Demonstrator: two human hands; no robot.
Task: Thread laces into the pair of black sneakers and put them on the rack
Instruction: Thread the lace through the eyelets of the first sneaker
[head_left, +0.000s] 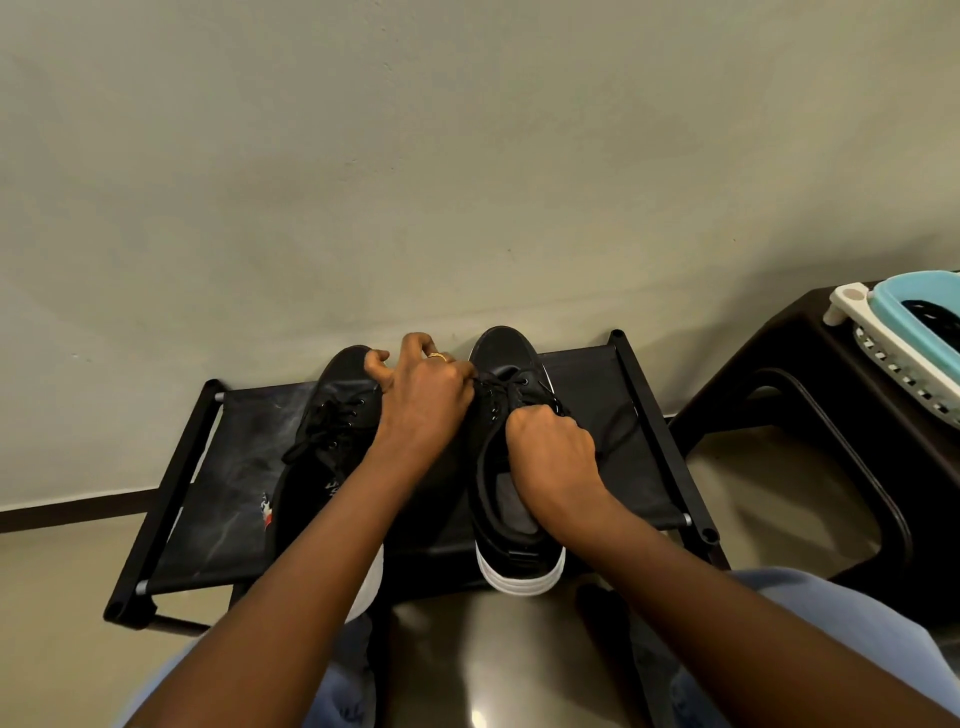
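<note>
Plain greenish-grey wall (467, 156) takes up most of the view, with a glossy tiled floor (62, 649) below it and a dark skirting strip along the bottom of the wall. Low black rack (597, 467) with a fabric shelf and tube frame sits right against the wall, and both black sneakers are on it side by side, toes pointing at the wall.

Left sneaker (322, 441) is laced, its lace ends lying loose over the side, and its white sole is partly hidden under the forearm. Right sneaker (511, 467) has the white sole at the heel hanging a bit over the front edge of the rack.

Left hand (421, 389) has a gold ring (437, 356) on it and reaches across between the two shoes, pinching the black lace (493, 387) at the upper eyelets of the right sneaker, the other fingers curled up and lifted. Right hand (550, 452) is a closed fist over the tongue area of the same shoe, gripping the other part of the lace, with a loose end trailing onto the rack fabric on the right.

Off to the right there's a dark brown plastic stool (831, 441) with a white and teal basket (904, 343) on top. Light blue trousers show at the bottom.
</note>
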